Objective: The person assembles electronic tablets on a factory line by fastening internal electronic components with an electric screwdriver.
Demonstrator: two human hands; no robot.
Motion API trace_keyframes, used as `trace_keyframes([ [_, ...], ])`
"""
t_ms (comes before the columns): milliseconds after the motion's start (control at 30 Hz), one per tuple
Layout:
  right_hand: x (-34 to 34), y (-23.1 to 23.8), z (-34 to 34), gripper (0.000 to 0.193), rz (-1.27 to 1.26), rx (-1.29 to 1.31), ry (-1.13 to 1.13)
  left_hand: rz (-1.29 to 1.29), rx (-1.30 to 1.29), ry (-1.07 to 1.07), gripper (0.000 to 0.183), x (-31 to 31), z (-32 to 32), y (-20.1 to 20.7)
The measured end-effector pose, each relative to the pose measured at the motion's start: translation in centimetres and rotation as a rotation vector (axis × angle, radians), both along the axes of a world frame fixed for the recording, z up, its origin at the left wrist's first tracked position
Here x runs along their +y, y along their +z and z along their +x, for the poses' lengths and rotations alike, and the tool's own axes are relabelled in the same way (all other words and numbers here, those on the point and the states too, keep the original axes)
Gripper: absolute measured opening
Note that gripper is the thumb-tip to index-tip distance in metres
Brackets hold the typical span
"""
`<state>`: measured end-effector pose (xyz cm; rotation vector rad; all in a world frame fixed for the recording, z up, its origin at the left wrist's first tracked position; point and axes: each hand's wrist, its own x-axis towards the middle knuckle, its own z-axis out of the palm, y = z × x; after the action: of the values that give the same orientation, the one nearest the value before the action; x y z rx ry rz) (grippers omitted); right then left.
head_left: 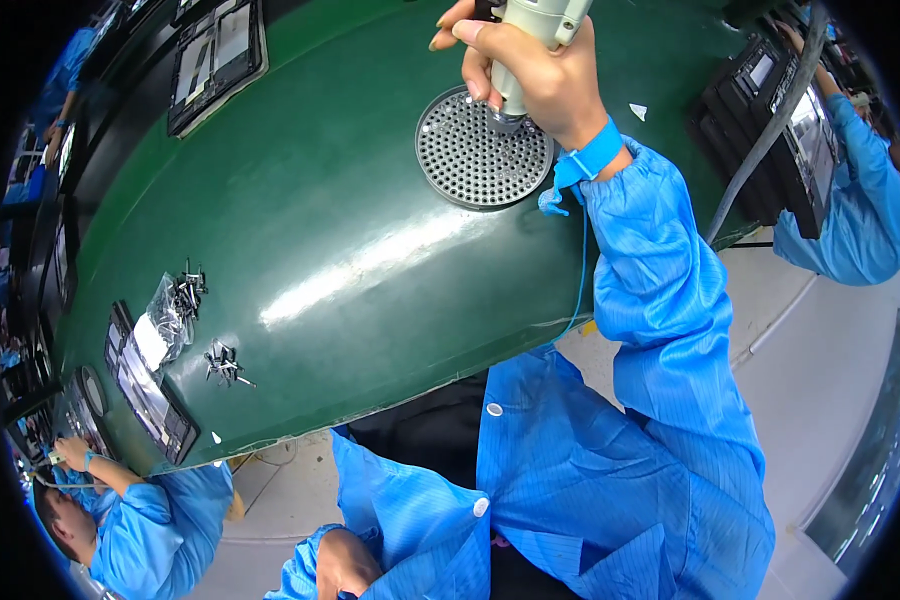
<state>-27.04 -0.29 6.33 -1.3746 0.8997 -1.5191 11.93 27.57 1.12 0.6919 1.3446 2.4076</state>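
So the desk (320,200) is a big green-topped thing with a shiny glare streak down the middle, standing over a pale floor (280,500). Workshop-type room: one co-worker (165,530) in blue sits by the near left corner, another in a blue sleeve (850,225) is off past the right edge, and there are more people way back on the left.

Right hand (535,75) has its fingers wrapped around a pale hand tool (515,75), thumb along the body, metal nose down over a round disc (485,155) full of holes. Can't tell if it's actually touching. The disc lies flat, well in from the near edge. Left hand (345,565) is down below the near edge by the jacket, fingers hidden, so no clue how open it is or if it's got anything.

Count: one tool, one disc, one plastic bag (173,318) toward the left edge, two clumps of screws (227,364) around there, two white scraps (638,112). One black frame (150,385) near the left corner, another farther up that side, plus a stack of frames (765,130) at the right edge, too overlapped to count.
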Motion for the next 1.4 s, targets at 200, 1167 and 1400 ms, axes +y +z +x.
trace_keyframes([
  [200, 0.0, 0.1, -0.2, 0.015, -0.010, 0.068, -0.026, -0.019, 0.099, 0.077, 0.035, -0.1, -0.3, 0.1],
  [1167, 0.7, 1.6, 1.7, 0.018, -0.031, -0.059, 0.028, -1.232, -1.134, 1.753, 0.104, -51.2, -14.3, 0.7],
  [1400, 0.8, 1.4, -0.2, 0.021, 0.015, -0.022, -0.040, -1.418, -1.363, 1.548, 0.104, -58.0, -25.1, 0.4],
])
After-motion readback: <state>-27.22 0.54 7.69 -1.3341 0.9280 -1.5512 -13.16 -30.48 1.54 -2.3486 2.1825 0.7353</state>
